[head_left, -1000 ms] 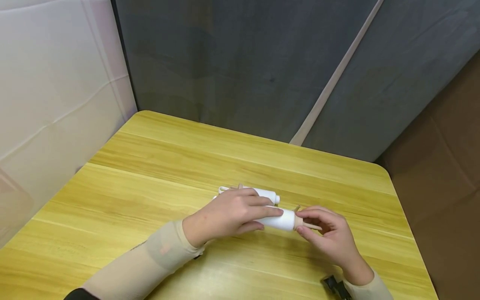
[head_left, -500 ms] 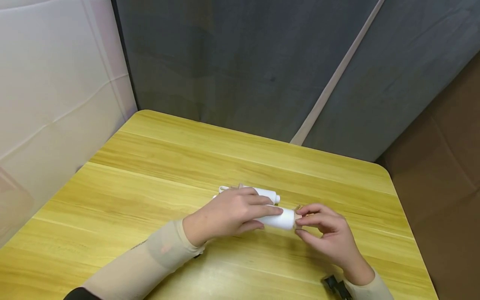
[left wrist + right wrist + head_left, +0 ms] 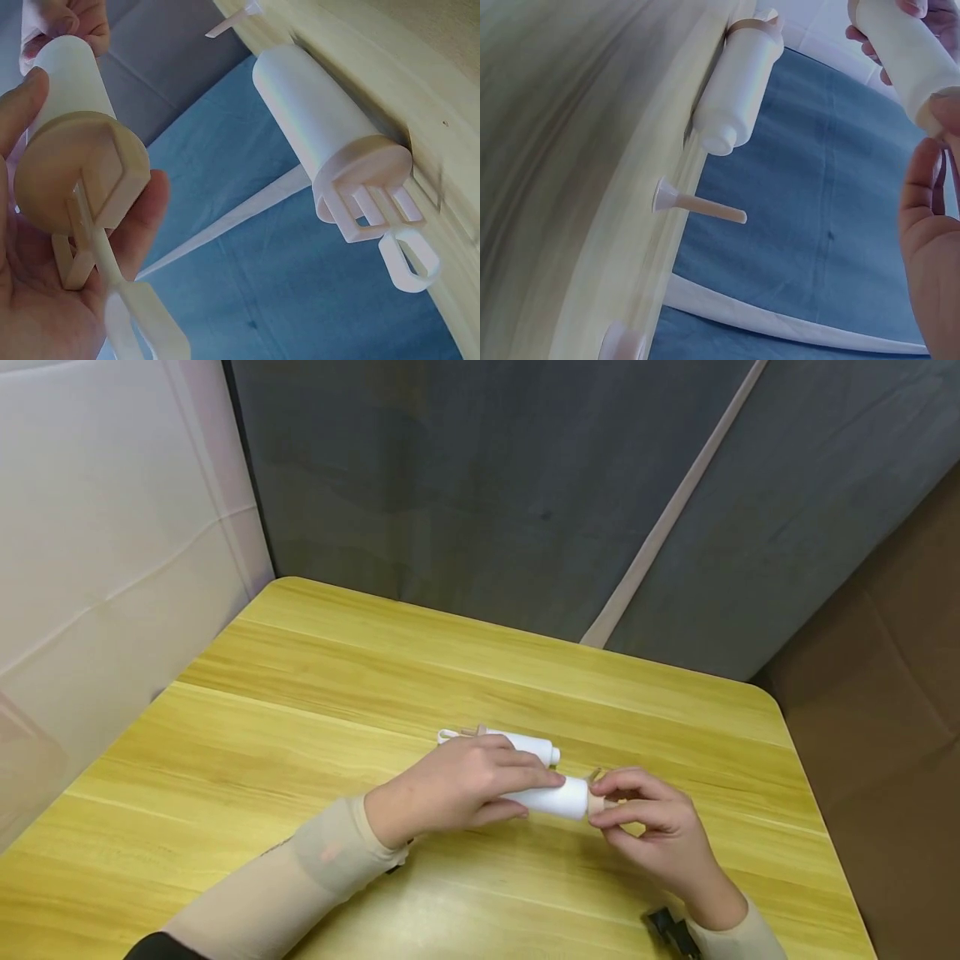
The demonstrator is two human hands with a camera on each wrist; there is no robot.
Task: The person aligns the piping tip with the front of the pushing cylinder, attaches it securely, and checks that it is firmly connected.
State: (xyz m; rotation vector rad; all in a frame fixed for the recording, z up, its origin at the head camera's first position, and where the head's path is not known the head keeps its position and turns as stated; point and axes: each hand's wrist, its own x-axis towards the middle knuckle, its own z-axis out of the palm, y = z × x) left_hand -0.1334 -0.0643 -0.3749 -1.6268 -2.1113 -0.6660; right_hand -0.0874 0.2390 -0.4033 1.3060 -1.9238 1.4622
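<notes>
My left hand [image 3: 461, 787] holds the white barrel [image 3: 561, 797] of what looks like an icing syringe, lying sideways close over the table. Its beige end cap [image 3: 52, 176] with finger loops and its white plunger ring [image 3: 161, 322] point back past my left palm. At the other end, my right thumb and fingers [image 3: 656, 827] pinch a beige nozzle [image 3: 596, 803] against the barrel, with part of its narrow tip hidden behind them. Just beyond the left hand lies a second syringe [image 3: 534, 748] of the same kind, partly covered by that hand in the head view.
A loose nozzle with a slim beige tip [image 3: 712, 208] stands on the wood-patterned table [image 3: 360, 668]. Another pale piece [image 3: 621, 343] shows at the bottom of the right wrist view. Grey cloth [image 3: 465, 485] hangs behind the table, white cloth [image 3: 112, 527] at left, brown [image 3: 892, 693] at right.
The right fingers have shifted round the nozzle: they spread over it half a second ago and now pinch it again. The left hand and the second syringe have hardly moved.
</notes>
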